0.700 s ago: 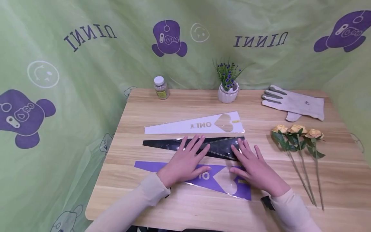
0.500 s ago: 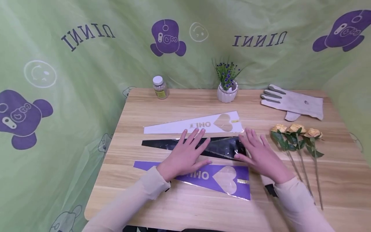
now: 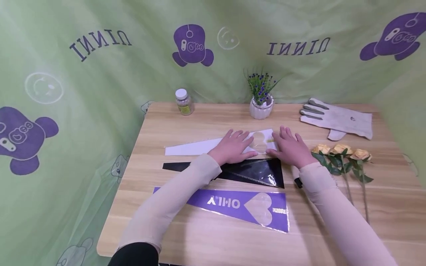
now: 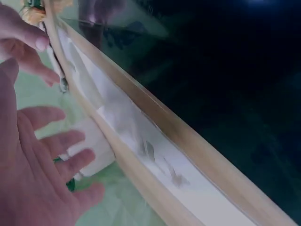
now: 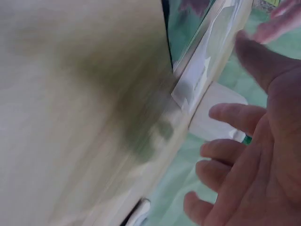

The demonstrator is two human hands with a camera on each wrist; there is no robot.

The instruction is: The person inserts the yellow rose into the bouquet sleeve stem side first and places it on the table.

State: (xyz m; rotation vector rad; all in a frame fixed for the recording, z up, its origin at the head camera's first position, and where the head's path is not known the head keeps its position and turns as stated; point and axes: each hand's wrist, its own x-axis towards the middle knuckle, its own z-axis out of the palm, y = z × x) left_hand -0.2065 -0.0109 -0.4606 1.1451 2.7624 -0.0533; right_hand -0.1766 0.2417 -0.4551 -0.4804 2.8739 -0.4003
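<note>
Three flat tapered plastic sleeves, flower-wrap style, lie in a row on the table. The farthest is a white sleeve [image 3: 189, 147] with a clear heart window; in the head view both hands overlap its wider right half. My left hand [image 3: 232, 147] is over its middle with fingers spread, hiding its lettering. My right hand [image 3: 293, 147] is at its right end, fingers extended. Nothing is held in either hand. Nearer lies a black sleeve [image 3: 256, 171], partly covered by the left forearm. Closest is a purple sleeve [image 3: 229, 201] with pale lettering and a heart.
Three peach roses [image 3: 341, 149] with long stems lie at the right, partly behind the right sleeve. Behind them lies a pale work glove [image 3: 346, 116]. A potted plant [image 3: 261, 109] and a white-capped jar [image 3: 184, 102] stand at the table's back edge, before a green curtain [image 3: 133, 74].
Both hands have moved away from the body, from over the black and purple sleeves to the white one. The left hand has also shifted right. The purple sleeve's lettering is now uncovered.
</note>
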